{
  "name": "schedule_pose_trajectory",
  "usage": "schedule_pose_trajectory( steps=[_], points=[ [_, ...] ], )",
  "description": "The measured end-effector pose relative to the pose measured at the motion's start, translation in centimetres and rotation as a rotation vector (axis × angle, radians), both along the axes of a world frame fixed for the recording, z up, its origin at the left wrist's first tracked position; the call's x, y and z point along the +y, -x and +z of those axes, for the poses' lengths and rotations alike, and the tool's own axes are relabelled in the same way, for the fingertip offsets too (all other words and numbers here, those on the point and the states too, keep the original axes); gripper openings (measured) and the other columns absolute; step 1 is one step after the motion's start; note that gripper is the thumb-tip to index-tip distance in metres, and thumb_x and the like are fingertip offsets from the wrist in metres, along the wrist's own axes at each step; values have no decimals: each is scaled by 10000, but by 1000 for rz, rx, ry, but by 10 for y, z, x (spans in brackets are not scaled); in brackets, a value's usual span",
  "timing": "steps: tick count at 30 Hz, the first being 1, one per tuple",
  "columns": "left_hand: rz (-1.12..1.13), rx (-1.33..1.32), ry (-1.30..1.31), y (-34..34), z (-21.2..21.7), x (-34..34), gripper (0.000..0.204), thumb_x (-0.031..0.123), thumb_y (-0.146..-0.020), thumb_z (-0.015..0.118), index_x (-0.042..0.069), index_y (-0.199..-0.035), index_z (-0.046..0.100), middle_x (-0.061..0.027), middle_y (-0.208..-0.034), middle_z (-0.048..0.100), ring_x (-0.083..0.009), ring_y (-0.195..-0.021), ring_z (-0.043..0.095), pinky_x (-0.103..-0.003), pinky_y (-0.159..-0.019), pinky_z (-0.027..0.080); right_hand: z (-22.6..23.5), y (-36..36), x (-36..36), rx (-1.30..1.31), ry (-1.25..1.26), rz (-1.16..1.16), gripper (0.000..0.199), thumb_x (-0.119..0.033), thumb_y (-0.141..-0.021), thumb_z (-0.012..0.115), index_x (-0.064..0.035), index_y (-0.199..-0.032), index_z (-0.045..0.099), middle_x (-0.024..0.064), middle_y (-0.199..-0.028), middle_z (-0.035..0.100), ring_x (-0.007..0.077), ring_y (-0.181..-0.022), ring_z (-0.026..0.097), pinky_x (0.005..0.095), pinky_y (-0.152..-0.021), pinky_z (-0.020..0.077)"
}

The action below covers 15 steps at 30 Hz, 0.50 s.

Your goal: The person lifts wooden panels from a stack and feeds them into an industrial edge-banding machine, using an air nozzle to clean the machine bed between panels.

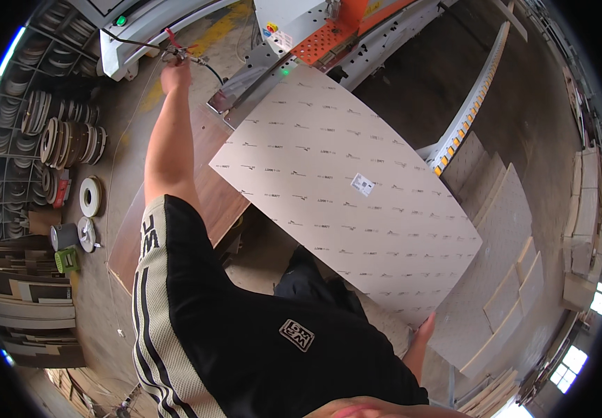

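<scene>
My left hand (175, 72) reaches far forward and is closed on an air blow gun (183, 52) with a red lever and a black hose, near the machine's infeed. A large pale board (342, 202) covered in protective film with a small white label lies tilted in front of me, its far corner at the machine (301, 31). My right hand (424, 327) holds the board's near edge from below; only the thumb side shows. My dark shirt with striped sleeve fills the lower frame.
A brown wood panel (207, 181) lies under my left arm. Shelves with rolls of edge banding (64, 139) stand at left. Several pale cut panels (510, 279) are stacked at right, beside a roller conveyor (471, 104).
</scene>
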<state>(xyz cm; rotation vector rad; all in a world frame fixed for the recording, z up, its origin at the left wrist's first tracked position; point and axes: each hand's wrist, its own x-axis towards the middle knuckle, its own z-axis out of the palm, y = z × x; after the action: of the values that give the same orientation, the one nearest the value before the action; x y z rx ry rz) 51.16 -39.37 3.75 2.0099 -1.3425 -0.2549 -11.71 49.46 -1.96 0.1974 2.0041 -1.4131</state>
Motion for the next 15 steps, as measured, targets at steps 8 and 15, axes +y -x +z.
schedule_pose_trajectory(
  steps=[8,15],
  points=[
    [-458,618,593,-60,92,59,176,210,-1036,569,74,-1118,643,-58,-950,686,-169,-869,669,-309,-666,505,-3,5,5,76,-325,25,602,-489,-1014,519,24,-1318,604,156,-1245,670,295,-1084,671,420,-827,559],
    [-764,-732,-370,-8,179,162,379,469,-969,630,130,-1137,604,-137,-853,709,-343,-860,715,-457,-720,533,7,-6,-22,-17,-241,48,647,-505,-999,545,75,-1278,610,175,-1153,693,298,-1014,686,424,-805,563]
  ],
)
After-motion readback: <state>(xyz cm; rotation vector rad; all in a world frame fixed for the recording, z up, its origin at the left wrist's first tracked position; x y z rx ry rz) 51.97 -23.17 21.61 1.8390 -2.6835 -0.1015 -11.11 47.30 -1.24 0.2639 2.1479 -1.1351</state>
